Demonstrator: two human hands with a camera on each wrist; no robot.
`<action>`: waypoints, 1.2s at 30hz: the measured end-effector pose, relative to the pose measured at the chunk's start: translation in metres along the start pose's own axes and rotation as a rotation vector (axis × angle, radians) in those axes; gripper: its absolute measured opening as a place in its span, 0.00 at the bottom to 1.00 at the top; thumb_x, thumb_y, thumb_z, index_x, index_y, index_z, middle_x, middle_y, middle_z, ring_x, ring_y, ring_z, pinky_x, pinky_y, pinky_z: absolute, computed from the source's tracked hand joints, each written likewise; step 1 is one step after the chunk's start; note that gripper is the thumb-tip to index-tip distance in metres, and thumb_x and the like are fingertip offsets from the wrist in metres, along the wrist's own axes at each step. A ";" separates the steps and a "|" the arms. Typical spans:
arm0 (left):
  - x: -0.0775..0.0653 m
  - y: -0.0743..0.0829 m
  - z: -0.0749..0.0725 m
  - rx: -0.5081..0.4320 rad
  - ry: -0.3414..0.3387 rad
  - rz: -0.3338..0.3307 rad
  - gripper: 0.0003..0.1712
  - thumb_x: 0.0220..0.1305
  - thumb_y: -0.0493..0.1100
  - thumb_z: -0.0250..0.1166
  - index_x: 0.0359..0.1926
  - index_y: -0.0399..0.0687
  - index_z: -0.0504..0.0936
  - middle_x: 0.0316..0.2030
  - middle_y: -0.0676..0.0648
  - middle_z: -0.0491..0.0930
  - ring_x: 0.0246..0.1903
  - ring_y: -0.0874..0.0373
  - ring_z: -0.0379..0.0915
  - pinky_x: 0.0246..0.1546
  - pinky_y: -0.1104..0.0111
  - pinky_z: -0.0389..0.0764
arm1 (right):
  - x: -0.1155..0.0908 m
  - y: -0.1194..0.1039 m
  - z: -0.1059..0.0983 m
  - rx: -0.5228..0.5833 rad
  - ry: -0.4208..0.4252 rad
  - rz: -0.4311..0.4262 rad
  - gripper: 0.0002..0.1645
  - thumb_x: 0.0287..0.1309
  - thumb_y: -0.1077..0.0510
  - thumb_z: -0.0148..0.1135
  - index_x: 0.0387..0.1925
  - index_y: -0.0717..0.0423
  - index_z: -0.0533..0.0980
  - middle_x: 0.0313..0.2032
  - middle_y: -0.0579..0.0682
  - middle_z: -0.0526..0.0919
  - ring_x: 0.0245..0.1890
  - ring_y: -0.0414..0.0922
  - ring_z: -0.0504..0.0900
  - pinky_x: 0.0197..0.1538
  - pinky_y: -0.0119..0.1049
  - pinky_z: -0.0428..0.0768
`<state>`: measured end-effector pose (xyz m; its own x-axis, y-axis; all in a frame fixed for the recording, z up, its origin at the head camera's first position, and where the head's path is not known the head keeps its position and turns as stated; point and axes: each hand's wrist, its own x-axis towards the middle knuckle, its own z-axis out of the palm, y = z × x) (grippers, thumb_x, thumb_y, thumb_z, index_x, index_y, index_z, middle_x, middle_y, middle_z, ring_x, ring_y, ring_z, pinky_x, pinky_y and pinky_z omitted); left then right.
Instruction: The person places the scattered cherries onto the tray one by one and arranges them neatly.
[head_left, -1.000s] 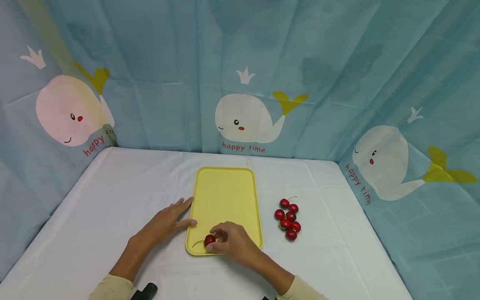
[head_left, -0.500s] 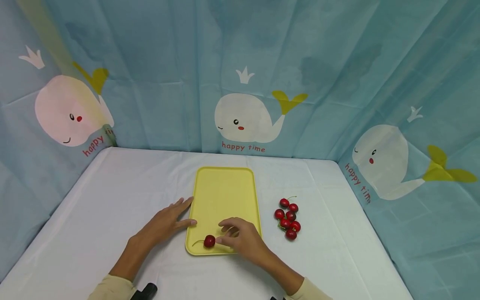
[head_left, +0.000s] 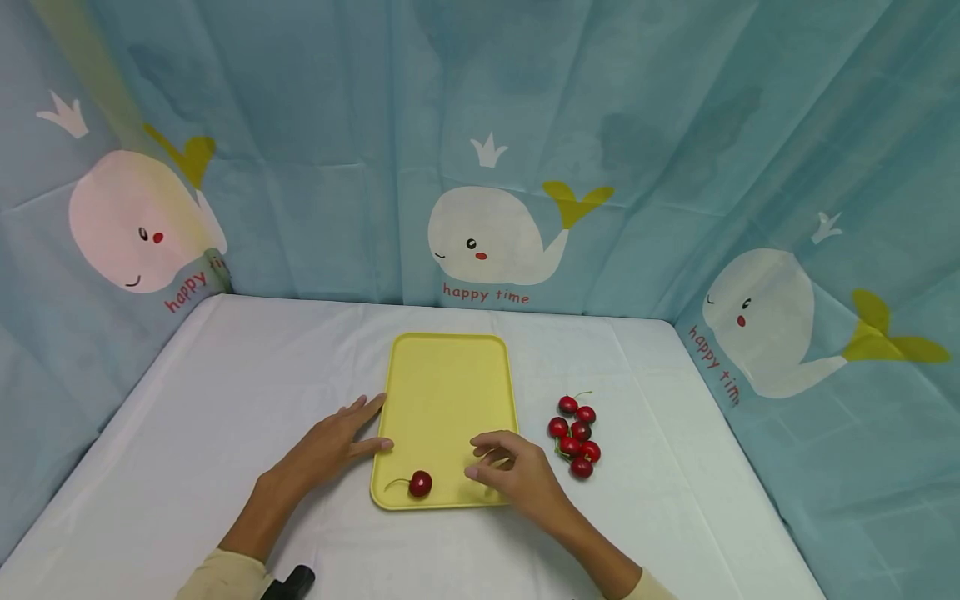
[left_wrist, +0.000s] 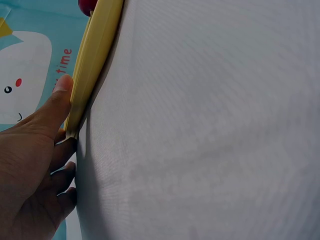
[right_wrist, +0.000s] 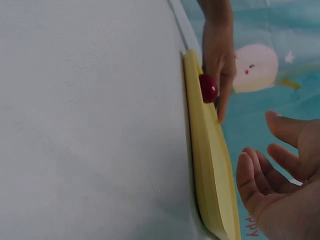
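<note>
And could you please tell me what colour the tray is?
The tray is plain yellow, and the head view shows it best.

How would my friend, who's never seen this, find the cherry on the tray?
On the white cloth, find the yellow tray. Look in its near left corner: a dark red cherry lies there, its thin stem pointing left. It is the only cherry on the tray; the other cherries are bunched on the cloth to the right.
</note>
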<state>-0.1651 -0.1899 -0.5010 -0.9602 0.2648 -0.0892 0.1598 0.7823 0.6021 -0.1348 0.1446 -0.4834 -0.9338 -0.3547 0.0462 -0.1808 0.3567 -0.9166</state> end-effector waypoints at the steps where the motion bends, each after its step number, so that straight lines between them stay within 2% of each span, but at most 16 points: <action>1: 0.000 0.000 0.000 0.000 -0.001 -0.001 0.52 0.68 0.70 0.66 0.83 0.51 0.61 0.79 0.29 0.59 0.76 0.23 0.54 0.71 0.28 0.60 | -0.001 0.001 -0.003 0.000 0.007 0.008 0.26 0.61 0.48 0.79 0.57 0.54 0.84 0.48 0.52 0.89 0.44 0.41 0.87 0.51 0.32 0.86; 10: -0.001 0.002 -0.001 0.005 -0.004 -0.010 0.52 0.69 0.69 0.67 0.83 0.50 0.61 0.79 0.29 0.59 0.76 0.22 0.54 0.71 0.28 0.60 | -0.011 0.002 -0.025 0.013 0.071 0.067 0.25 0.60 0.52 0.80 0.56 0.56 0.84 0.49 0.55 0.88 0.45 0.42 0.87 0.51 0.31 0.86; 21: -0.001 0.001 0.000 -0.003 -0.006 -0.020 0.52 0.68 0.71 0.66 0.83 0.51 0.61 0.79 0.29 0.58 0.76 0.22 0.54 0.71 0.28 0.60 | -0.022 0.010 -0.045 -0.018 0.132 0.112 0.23 0.58 0.51 0.81 0.53 0.53 0.86 0.47 0.53 0.89 0.45 0.43 0.88 0.49 0.31 0.86; 26: -0.001 0.002 0.000 0.001 -0.004 -0.016 0.52 0.69 0.70 0.66 0.83 0.51 0.61 0.79 0.29 0.58 0.76 0.22 0.54 0.70 0.27 0.61 | -0.027 0.011 -0.055 -0.029 0.169 0.140 0.22 0.58 0.54 0.81 0.53 0.53 0.86 0.46 0.51 0.89 0.44 0.42 0.87 0.49 0.31 0.86; 36: 0.000 0.002 0.000 -0.008 -0.016 -0.030 0.53 0.68 0.72 0.65 0.84 0.53 0.60 0.80 0.30 0.57 0.77 0.24 0.52 0.72 0.28 0.59 | -0.038 0.017 -0.074 -0.016 0.206 0.137 0.23 0.59 0.55 0.80 0.55 0.56 0.85 0.48 0.56 0.89 0.43 0.42 0.87 0.48 0.29 0.85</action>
<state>-0.1650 -0.1882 -0.5000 -0.9608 0.2498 -0.1200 0.1286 0.7854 0.6054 -0.1250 0.2283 -0.4717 -0.9929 -0.1189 0.0037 -0.0517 0.4036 -0.9135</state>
